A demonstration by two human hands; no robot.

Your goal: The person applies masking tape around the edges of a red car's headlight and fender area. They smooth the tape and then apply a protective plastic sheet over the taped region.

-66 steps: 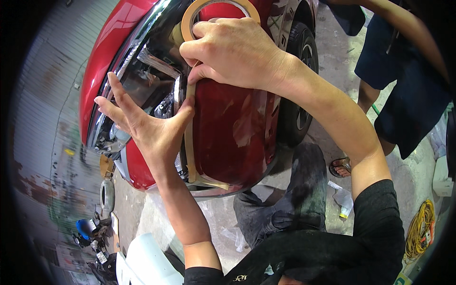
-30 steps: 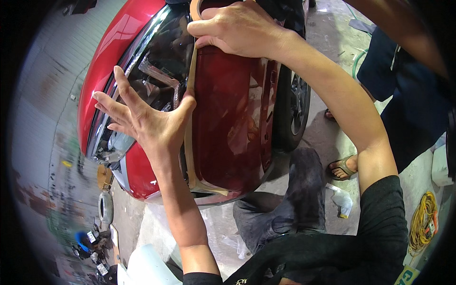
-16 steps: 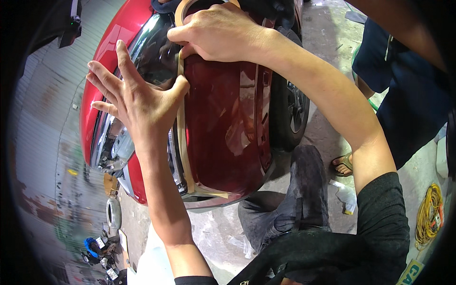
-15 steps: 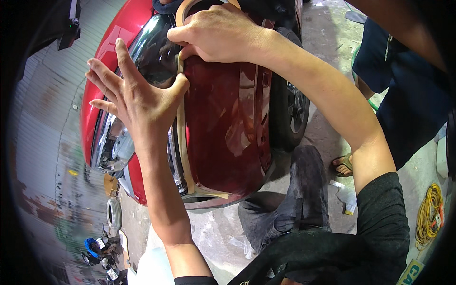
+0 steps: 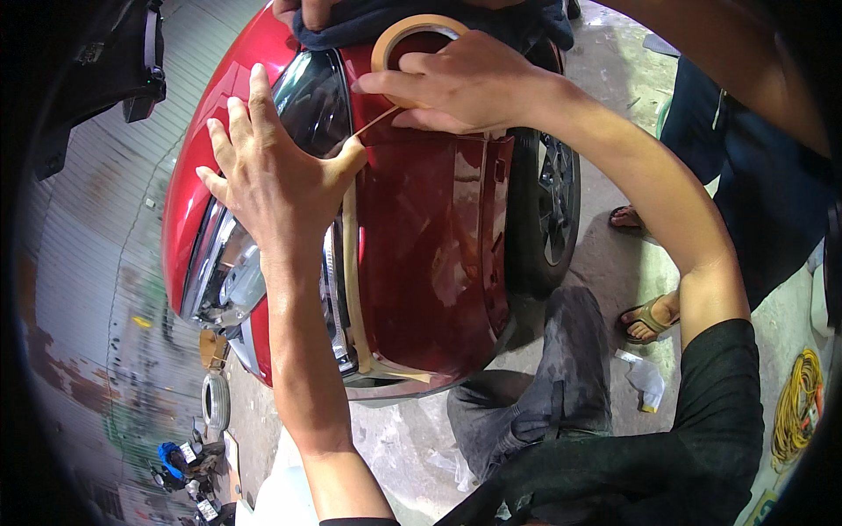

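Observation:
A roll of tan masking tape [image 5: 386, 54] is held at its side by my right hand [image 5: 465, 83], fingers bent round it. A narrow twisted length of tape runs from it to the tip of my left thumb. My left hand [image 5: 285, 180] is open, its fingers spread over the headlight [image 5: 232, 263] and its thumb pressing at the edge of the dark red bumper panel [image 5: 421, 245]. Below that thumb, a laid tape strip [image 5: 353, 298] follows the panel's edge and turns at the bottom corner.
Another person's hand [image 5: 316, 12] rests by a dark cloth [image 5: 368, 33] on the car. Someone in sandals [image 5: 649, 320] stands at the right. The car's wheel [image 5: 553, 206] is beside the panel. A coiled yellow cable [image 5: 798, 408] and a tyre [image 5: 215, 401] lie on the floor.
My right hand has pulled the tape roll away to the right, and a taut length of tape now shows between the hands. My left thumb stays at the panel edge.

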